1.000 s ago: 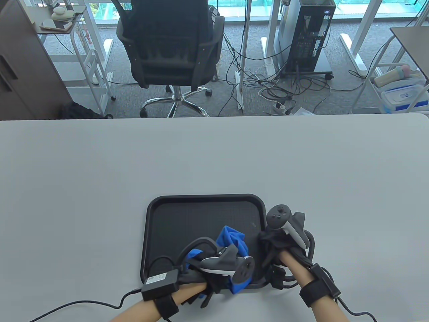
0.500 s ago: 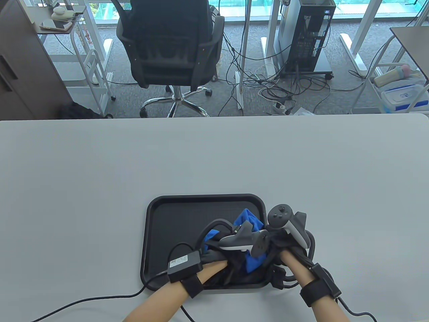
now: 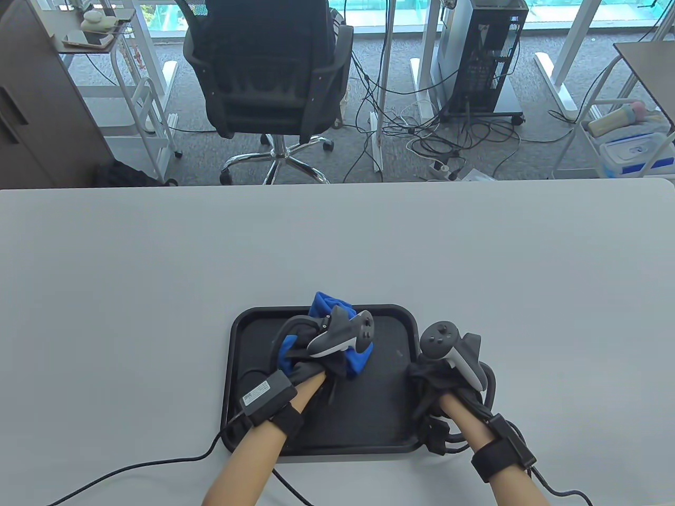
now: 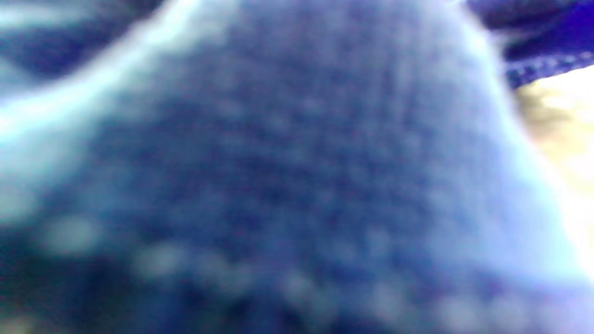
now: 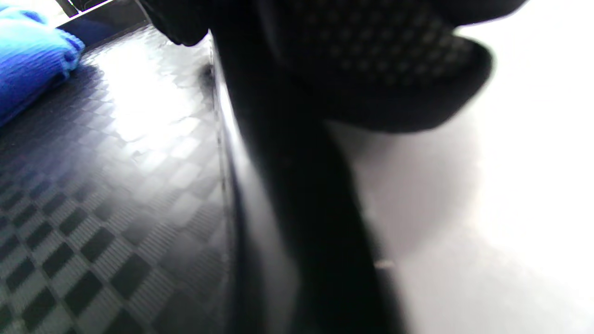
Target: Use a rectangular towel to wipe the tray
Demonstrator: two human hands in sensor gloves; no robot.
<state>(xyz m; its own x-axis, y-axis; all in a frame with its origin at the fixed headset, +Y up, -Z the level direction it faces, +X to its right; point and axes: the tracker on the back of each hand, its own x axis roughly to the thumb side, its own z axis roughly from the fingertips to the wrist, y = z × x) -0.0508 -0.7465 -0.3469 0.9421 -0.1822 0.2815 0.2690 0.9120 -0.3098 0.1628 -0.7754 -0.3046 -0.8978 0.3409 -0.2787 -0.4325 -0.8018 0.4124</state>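
Observation:
A black rectangular tray (image 3: 248,316) lies on the grey table near its front edge. My left hand (image 3: 321,353) grips a bunched blue towel (image 3: 329,304) and presses it on the tray's far middle, with part of the towel over the far rim. The towel fills the blurred left wrist view (image 4: 278,185). My right hand (image 3: 437,379) holds the tray's right rim. In the right wrist view my gloved fingers (image 5: 371,60) lie over the rim (image 5: 260,195), with the towel (image 5: 28,65) at top left.
The grey table (image 3: 158,263) stretches wide to the left, right and far side of the tray. A glove cable (image 3: 132,472) trails over the table at front left. A black office chair (image 3: 269,79) stands beyond the far edge.
My left hand has swept the towel from the tray's near right part to its far middle. My right hand has stayed on the right rim.

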